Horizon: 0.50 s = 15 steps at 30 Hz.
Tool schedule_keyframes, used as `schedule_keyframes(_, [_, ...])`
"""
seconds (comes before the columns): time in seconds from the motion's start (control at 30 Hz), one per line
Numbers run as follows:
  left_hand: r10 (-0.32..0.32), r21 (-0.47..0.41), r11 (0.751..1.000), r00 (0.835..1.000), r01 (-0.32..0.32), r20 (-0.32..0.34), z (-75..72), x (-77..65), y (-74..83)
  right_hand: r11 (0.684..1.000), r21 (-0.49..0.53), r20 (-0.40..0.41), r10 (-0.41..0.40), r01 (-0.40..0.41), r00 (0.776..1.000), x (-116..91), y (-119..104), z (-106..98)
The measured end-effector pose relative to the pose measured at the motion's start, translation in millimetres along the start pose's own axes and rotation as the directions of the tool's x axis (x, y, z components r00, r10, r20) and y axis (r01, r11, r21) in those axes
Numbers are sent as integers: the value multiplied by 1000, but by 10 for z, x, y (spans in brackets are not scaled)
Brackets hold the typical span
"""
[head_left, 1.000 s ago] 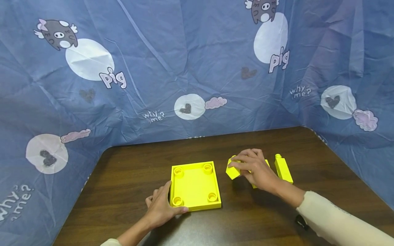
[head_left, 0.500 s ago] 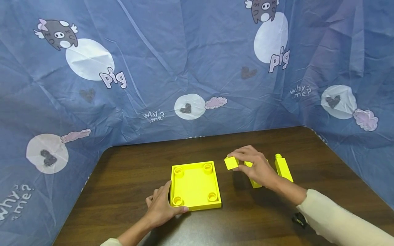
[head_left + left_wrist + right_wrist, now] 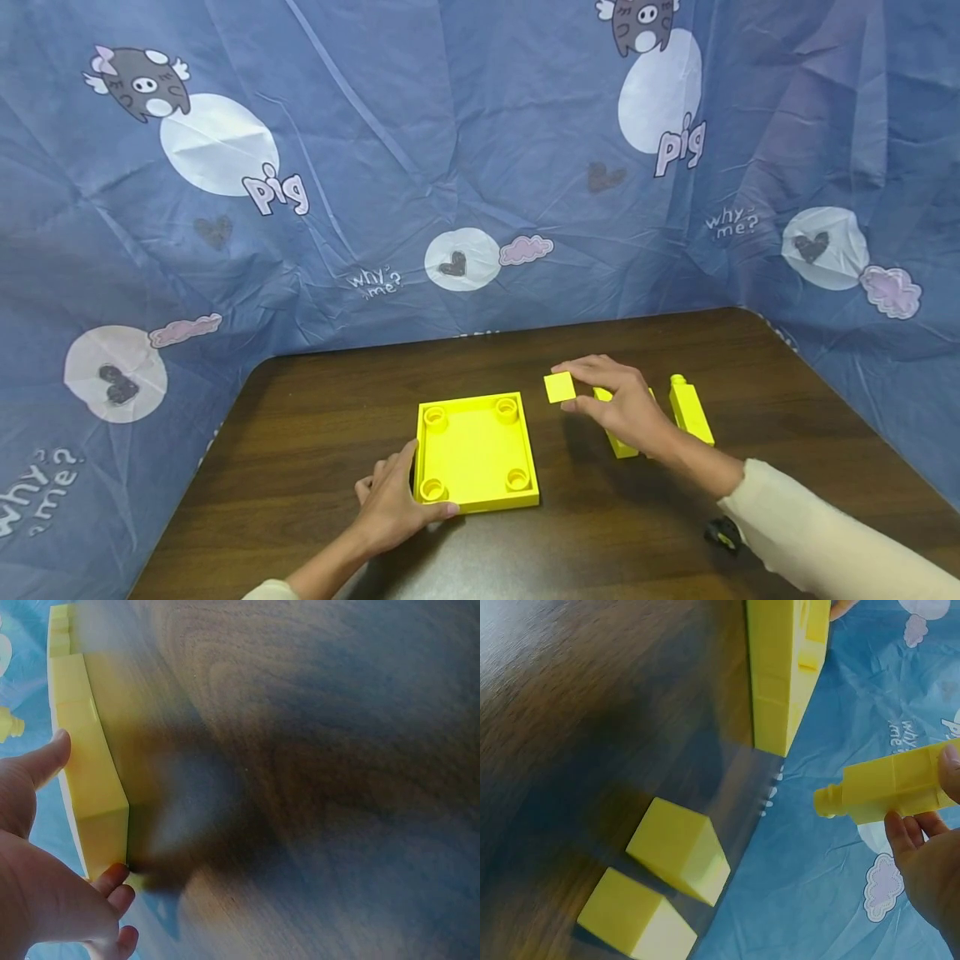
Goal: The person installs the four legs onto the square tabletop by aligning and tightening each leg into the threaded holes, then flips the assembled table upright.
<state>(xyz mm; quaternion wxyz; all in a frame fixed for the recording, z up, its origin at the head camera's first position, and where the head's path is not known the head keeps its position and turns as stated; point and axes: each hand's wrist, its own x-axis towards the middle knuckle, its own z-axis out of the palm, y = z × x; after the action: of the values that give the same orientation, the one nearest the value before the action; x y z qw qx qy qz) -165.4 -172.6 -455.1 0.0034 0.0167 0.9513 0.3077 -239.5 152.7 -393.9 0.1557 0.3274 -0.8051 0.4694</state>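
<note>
A yellow square tray-like panel [image 3: 476, 454] lies on the table, raised rim up, with a round socket in each corner. My left hand [image 3: 393, 507] grips its near left corner, thumb on the front edge and fingers along the left side. In the left wrist view the thumb touches the panel's side wall [image 3: 90, 761]. My right hand [image 3: 618, 404] pinches a yellow square leg [image 3: 559, 387] above the table, right of the panel. The right wrist view shows the leg's narrow threaded-looking peg [image 3: 829, 801] pointing away from the hand; in the head view its square end faces up.
Another yellow leg [image 3: 621, 442] lies partly hidden under my right hand. A further leg [image 3: 690, 412] with a peg lies right of it. A small black object [image 3: 722, 533] sits beside the right sleeve. A blue patterned cloth [image 3: 465, 167] hangs behind the table [image 3: 337, 417].
My right hand has turned the leg from a tilt to upright, its square end now facing up, and shifted it slightly left and farther away. My left hand and the panel have not moved.
</note>
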Motion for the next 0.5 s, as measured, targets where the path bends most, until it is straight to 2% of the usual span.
schedule_keyframes(0.1, [-1, 3, 1000, 1000, 1, 5, -4, 1, 5, 992, 112, -3, 57, -57, 998, 33, -72, -11])
schedule_keyframes(0.27, [-5, 8, 1000, 1000, 5, 9, -13, -2, 18, 948, 269, 29, 169, -170, 985, 70, -82, -15])
schedule_keyframes(0.5, [-3, 12, 1000, 1000, 3, 11, -21, -6, 25, 905, 314, 97, 271, -288, 958, 156, -109, 15])
